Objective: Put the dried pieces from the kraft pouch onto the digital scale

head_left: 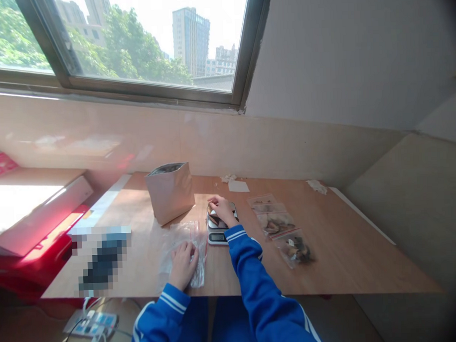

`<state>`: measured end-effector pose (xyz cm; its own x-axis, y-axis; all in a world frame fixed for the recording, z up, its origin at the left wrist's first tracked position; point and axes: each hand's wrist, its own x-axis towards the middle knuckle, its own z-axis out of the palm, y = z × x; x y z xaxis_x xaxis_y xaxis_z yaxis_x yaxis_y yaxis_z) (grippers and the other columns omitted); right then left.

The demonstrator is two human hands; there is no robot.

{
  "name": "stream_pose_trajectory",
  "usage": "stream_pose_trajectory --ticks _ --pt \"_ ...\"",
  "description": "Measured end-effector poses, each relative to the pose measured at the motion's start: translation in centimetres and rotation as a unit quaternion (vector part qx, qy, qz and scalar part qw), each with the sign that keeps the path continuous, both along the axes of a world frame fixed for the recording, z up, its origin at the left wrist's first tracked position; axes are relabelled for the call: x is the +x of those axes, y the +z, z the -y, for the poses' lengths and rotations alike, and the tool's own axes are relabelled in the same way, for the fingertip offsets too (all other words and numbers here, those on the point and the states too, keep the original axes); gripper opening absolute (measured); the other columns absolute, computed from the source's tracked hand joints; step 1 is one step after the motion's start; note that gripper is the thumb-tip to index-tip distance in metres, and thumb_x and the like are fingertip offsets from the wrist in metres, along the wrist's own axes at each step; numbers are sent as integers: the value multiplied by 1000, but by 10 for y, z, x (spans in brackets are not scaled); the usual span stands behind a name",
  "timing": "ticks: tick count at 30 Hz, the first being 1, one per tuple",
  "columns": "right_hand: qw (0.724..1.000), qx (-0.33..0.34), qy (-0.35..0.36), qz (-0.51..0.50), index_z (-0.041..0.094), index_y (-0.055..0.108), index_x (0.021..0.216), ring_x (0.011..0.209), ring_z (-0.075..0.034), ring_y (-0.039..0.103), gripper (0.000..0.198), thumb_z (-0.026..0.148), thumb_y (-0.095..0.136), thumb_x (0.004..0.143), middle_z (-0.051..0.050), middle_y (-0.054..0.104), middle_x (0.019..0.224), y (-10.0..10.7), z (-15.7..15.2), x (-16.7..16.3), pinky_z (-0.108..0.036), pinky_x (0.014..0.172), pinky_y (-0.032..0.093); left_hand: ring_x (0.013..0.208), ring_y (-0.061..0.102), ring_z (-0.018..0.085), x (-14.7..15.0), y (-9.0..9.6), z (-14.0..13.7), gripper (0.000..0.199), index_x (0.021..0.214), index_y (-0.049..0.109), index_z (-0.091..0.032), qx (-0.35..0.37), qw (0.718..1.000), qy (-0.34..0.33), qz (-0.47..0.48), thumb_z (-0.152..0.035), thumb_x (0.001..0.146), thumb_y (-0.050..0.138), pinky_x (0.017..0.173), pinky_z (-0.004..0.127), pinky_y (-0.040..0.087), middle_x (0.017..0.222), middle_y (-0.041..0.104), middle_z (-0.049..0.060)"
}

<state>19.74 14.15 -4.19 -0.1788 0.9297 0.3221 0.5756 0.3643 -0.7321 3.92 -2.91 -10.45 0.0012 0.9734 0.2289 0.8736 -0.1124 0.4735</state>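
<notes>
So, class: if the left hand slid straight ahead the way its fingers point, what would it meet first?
The left hand lies on clear plastic bags, fingers pointing away from the person. Beyond the bags, it would probably reach the standing silver pouch first, though depth is unclear.

Left hand [183, 265]: palm down, fingers spread and pointing away from the body, lying flat.
Right hand [223, 209]: reached farther forward, palm down, fingers curled loosely downward.
Left arm: short reach, blue sleeve with white-striped cuff.
Right arm: stretched diagonally forward, elbow low, same blue sleeve and striped cuff.
</notes>
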Motion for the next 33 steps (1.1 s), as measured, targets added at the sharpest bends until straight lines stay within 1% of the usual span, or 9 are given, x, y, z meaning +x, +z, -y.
stream_pose_trajectory --ticks 3,6,11,15,19,22,25,29,33 --pt "999 19 -18 31 20 69 79 89 -22 59 20 8 53 74 -5 69 82 -5 -5 0 -34 86 41 87 56 22 0 -3 -1 28 84 59 -19 -2 1000 1 -1 -31 92 36 75 36 34 85 60 6" --pt "997 32 -41 57 20 69 84 97 -25 54 22 9 53 75 -7 69 92 -3 1 6 -39 90 35 88 56 22 1 -4 -1 27 84 60 -18 -4 1000 7 -2 -30 92 37 75 36 33 86 60 6" --pt "989 87 -113 46 21 67 96 100 -24 52 26 17 44 85 -7 65 103 -4 39 31 -38 90 34 88 55 22 3 4 1 27 81 59 -19 -16 1000 3 -5 -33 92 38 75 36 32 85 60 6" --pt "975 120 -185 -39 18 67 91 95 -23 54 28 19 39 87 -9 64 95 -38 85 68 -37 89 38 90 54 23 5 12 5 27 79 58 -19 -31 999 -12 -22 -41 88 44 77 37 31 87 60 5" --pt "967 70 -233 -69 18 67 86 86 -23 55 29 20 39 84 -9 61 88 -79 128 101 -35 78 44 92 52 24 6 15 6 26 79 57 -19 -40 998 -17 -55 -42 86 47 78 38 30 90 59 6" --pt "967 40 -239 -79 18 66 83 85 -23 57 27 21 39 83 -9 61 87 -92 150 113 -36 79 44 93 52 24 7 15 5 23 80 57 -18 -49 996 -13 -72 -36 87 45 78 38 30 90 58 6" --pt "967 30 -236 -87 18 65 81 84 -23 58 26 22 39 83 -8 62 86 -88 162 114 -36 79 45 93 52 24 8 15 3 20 80 57 -19 -69 996 -3 -64 -32 87 43 78 38 31 91 59 6" --pt "971 13 -221 -95 19 65 84 82 -23 59 26 27 41 85 -9 64 86 -71 174 101 -35 75 46 91 54 23 4 17 -1 22 79 58 -19 -89 996 15 -16 -32 88 42 77 37 31 88 61 5" --pt "983 -73 -120 -122 18 64 97 77 -20 61 31 38 41 91 -8 67 89 -47 191 71 -30 69 48 91 56 24 -6 24 -3 25 81 58 -19 -54 998 35 26 -34 90 41 77 37 33 87 62 5"
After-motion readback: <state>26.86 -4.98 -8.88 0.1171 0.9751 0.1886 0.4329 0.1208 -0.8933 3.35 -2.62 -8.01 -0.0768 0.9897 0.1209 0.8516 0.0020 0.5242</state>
